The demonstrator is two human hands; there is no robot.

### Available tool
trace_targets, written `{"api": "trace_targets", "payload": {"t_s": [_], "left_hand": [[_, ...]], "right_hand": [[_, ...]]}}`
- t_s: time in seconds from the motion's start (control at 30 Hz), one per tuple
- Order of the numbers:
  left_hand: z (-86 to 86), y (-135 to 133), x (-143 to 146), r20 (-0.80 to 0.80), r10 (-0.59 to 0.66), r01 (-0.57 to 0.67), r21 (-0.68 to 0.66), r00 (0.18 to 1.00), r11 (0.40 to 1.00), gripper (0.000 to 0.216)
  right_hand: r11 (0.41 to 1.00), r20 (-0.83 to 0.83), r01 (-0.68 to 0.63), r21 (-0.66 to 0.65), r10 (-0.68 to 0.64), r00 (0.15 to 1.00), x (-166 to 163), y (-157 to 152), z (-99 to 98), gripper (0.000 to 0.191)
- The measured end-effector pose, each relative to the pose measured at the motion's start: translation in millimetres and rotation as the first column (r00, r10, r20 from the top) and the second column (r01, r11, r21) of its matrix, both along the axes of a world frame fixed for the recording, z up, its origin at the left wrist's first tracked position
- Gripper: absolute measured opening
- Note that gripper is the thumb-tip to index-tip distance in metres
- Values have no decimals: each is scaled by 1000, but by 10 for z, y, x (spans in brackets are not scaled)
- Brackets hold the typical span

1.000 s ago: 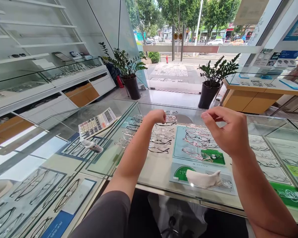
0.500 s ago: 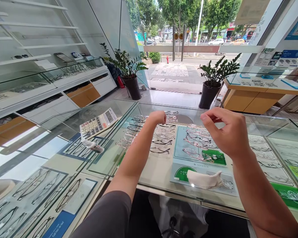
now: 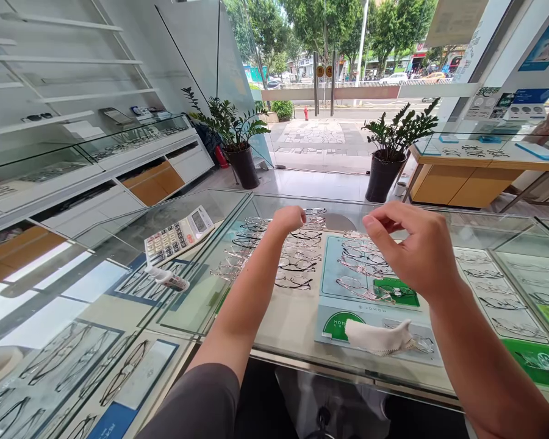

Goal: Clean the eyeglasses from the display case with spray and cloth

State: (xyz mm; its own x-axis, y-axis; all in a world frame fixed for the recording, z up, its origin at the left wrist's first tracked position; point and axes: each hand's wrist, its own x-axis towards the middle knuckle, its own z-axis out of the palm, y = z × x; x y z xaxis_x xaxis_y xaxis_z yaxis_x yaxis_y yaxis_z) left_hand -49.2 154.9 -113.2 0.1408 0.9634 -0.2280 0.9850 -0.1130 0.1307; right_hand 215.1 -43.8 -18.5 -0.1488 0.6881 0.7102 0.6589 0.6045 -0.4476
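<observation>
Hands hover over a glass display surface [image 3: 297,314] in an eyewear shop. Compared with half a second earlier, both have sunk slightly in the view and the right hand [image 3: 416,250] has drifted a little toward 9 o'clock; the poses are otherwise unchanged. The left hand [image 3: 289,218] is curled into a loose fist at 12 o'clock of the counter's middle, fingers together, directly above rows of spectacle frames [image 3: 286,253]; whether it grips one I cannot tell. The right hand is raised at 2 o'clock, thumb and forefinger pinched close, the other fingers bent; nothing visible between them.

Under it lies a pale blue tray [image 3: 348,268] with more frames and a green card [image 3: 396,291]. At 5 o'clock a white cleaning cloth [image 3: 377,336] rests on the glass beside a green-and-blue mat. At 10 o'clock a calculator [image 3: 178,235] sits on the neighbouring case, with a small tube [image 3: 167,278] just beside it.

Further cases and white shelves run along the wall at 9 o'clock. Two potted plants [image 3: 393,143] flank a glass front at 12 o'clock, street beyond. A wooden counter [image 3: 466,180] stands at 2 o'clock.

The near edge of the glass runs across at 6 o'clock; bare glass lies between the frames and that edge.
</observation>
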Motion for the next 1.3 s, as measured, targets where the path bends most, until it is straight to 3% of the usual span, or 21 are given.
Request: {"api": "trace_targets", "payload": {"t_s": [0.2,0.3,0.43,0.6,0.67,0.73,0.83,0.93,1.1,1.3], "left_hand": [[-141,52,37,27,23,-24,32,999,999,23],[-109,44,60,57,27,-31,78,998,996,18],[173,-102,40,112,17,-35,159,994,987,13],[604,-516,81,251,-88,8,302,964,953,20],[643,-683,176,458,-196,12,374,867,927,23],[573,-821,315,732,-277,-9,361,623,933,26],[330,-980,556,960,-178,-18,186,216,982,35],[66,-1103,764,999,-48,-18,47,-4,999,43],[-188,-1245,921,995,-43,6,44,-90,999,45],[-333,-1322,897,984,-62,36,69,-164,997,35]], "right_hand": [[1000,-1,-18,-21,18,1000,0,16,3,25],[999,3,-12,-31,13,1000,1,22,-8,27],[999,24,39,-23,-39,999,-5,-14,3,29],[998,11,-4,-66,5,1000,21,-41,44,30],[991,-4,-27,-132,27,1000,46,16,3,31],[971,-30,-39,-235,33,999,71,113,-113,33],[936,-129,-72,-345,29,991,97,263,-429,34],[922,-315,-148,-357,30,949,109,332,-797,41],[925,-406,-183,-333,35,913,106,333,-1138,35],[915,-458,-238,-327,67,886,73,320,-1162,30]]}}
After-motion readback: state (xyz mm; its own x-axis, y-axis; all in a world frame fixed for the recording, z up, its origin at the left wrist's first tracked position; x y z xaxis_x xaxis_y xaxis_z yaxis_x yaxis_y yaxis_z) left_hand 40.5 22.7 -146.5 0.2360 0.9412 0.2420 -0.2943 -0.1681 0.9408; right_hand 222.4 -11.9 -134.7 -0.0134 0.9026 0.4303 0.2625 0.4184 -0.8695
